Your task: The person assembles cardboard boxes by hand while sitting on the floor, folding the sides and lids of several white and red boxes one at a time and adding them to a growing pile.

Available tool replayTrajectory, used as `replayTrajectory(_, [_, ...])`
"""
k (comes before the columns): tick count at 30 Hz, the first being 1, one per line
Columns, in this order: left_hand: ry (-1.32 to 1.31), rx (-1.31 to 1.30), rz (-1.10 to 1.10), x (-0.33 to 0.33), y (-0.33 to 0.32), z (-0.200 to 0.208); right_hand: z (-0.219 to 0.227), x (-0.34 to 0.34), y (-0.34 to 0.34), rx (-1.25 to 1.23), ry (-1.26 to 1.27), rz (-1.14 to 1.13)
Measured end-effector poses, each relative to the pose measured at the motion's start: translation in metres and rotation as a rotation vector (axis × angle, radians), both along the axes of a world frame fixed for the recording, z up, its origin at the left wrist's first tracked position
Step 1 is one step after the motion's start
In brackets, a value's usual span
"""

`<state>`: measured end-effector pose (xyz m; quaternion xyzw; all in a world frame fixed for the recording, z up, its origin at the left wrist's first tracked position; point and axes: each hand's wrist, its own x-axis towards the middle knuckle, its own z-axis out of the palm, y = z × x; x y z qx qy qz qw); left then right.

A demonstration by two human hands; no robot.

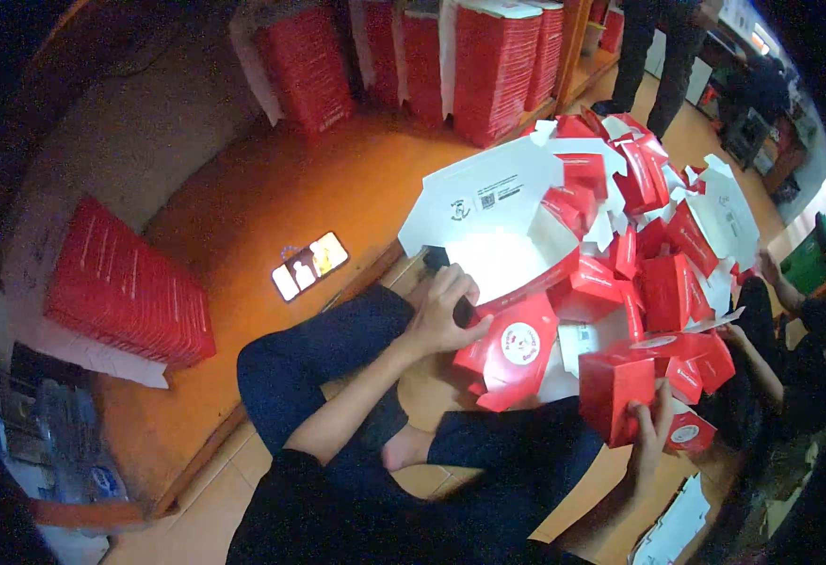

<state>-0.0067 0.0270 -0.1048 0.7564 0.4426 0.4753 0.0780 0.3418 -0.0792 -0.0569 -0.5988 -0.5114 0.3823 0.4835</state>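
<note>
The pile [587, 287] could be made to slide if a loosely stacked box is nudged by either arm, and the card walls of the red box [613, 400] could be creased if it is squeezed too hard. The red box is clasped in the right hand [653, 419], well apart from the left hand [446, 311], which is placed by the open box [507, 250]; whether anything is gripped there cannot be told.

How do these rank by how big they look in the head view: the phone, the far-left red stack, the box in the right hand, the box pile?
1. Box pile
2. Far-left red stack
3. Box in the right hand
4. Phone
</note>
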Motion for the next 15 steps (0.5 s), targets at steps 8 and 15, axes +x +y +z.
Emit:
replayTrajectory(8, [0.073,-0.119,-0.083,-0.016,-0.063,-0.007,0.018,-0.039,-0.004,0.253,-0.152,-0.297])
replayTrajectory(15, [-0.058,-0.214,0.222,0.004,-0.086,-0.084,0.05,-0.129,-0.011,0.114,-0.179,0.196])
